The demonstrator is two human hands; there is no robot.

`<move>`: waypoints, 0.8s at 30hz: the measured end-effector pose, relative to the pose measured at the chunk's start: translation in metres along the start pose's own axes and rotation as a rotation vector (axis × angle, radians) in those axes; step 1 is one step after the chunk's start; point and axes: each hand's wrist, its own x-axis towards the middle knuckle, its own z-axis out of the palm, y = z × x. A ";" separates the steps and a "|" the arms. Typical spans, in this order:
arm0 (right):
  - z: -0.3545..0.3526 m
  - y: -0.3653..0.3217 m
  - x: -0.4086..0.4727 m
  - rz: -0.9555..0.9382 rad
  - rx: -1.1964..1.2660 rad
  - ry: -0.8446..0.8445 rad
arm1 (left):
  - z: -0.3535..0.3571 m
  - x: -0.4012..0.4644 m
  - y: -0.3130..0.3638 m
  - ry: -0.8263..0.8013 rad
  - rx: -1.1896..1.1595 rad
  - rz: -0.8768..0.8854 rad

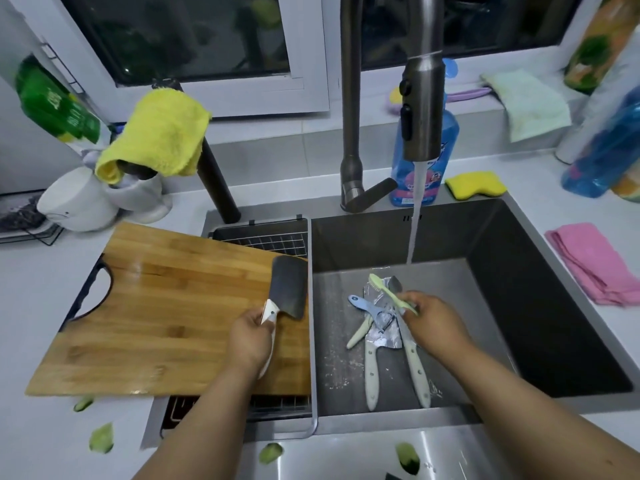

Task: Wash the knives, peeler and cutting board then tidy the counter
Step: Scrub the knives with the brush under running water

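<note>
Both hands gripping: left [250,341] cleaver [289,287] at board edge [166,306], right [433,323] green brush [389,292].

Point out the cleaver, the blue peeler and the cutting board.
cleaver [289,287], head view, middle of the blade
blue peeler [367,304], head view, its handle
cutting board [166,306], head view, bare wooden surface

Head view, single wide-angle camera: worn on the person's head, facing forward and steeply down over the sink [485,237] and desk [34,289]. Close range; both forearms enter from the bottom edge. Upper frame reaches the window [173,36]. Edges bend. No second view.
</note>
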 end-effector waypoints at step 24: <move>-0.022 0.052 0.021 0.169 0.072 -0.048 | 0.113 -0.033 0.080 -0.168 0.452 0.356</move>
